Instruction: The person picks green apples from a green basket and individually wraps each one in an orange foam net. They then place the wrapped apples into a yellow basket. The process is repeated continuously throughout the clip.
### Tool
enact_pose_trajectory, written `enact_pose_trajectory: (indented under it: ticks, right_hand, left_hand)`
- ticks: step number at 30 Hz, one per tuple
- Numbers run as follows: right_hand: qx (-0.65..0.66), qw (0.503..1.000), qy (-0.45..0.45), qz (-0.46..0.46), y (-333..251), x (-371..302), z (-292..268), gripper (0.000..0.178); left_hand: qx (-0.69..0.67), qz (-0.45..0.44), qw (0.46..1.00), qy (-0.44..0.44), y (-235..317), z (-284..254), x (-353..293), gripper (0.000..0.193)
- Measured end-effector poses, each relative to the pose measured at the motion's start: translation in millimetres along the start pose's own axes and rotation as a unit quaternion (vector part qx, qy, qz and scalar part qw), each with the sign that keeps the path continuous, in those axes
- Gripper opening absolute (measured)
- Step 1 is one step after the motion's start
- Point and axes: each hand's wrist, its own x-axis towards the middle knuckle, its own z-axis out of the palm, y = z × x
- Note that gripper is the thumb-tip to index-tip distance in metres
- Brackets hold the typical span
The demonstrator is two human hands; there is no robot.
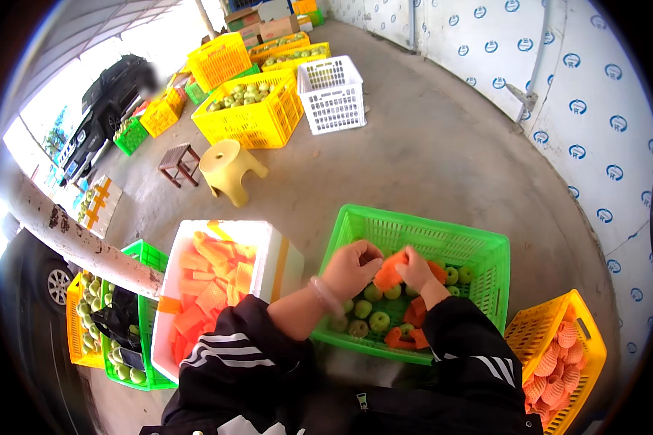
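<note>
My right hand is closed on an orange foam net sleeve above the green crate. Whether a fruit sits inside that sleeve, I cannot tell. Close to the sleeve's left end, my left hand has its fingers curled; what they hold, if anything, is hidden. A pale bracelet circles the left wrist. Below the hands, green apples lie loose in the crate. Among them are more orange foam sleeves, some seemingly around fruit.
Left of the green crate stands a white foam box full of flat orange sleeves. A yellow crate of sleeved pieces is at the right. Ahead are a yellow stool, a white crate and yellow fruit crates. A pole slants at left.
</note>
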Motion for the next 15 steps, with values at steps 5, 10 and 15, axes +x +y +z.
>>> enact_pose_trajectory:
  ticks: [5,10,15]
  right_hand:
    - [0.379,0.911,-0.045,-0.157,-166.9,-41.0,-8.5,0.014]
    - [0.49,0.841,-0.142,-0.18,-198.6,-72.8,-4.9,0.011]
    - [0.542,0.813,-0.161,-0.137,-194.0,-70.4,1.2,0.007]
  left_hand:
    - [-0.105,0.013,0.993,0.055,22.3,-0.7,-13.5,0.016]
    - [-0.32,0.054,0.946,0.017,16.9,-22.6,-31.4,0.018]
    - [-0.292,0.077,0.953,0.016,20.5,-24.2,-36.5,0.02]
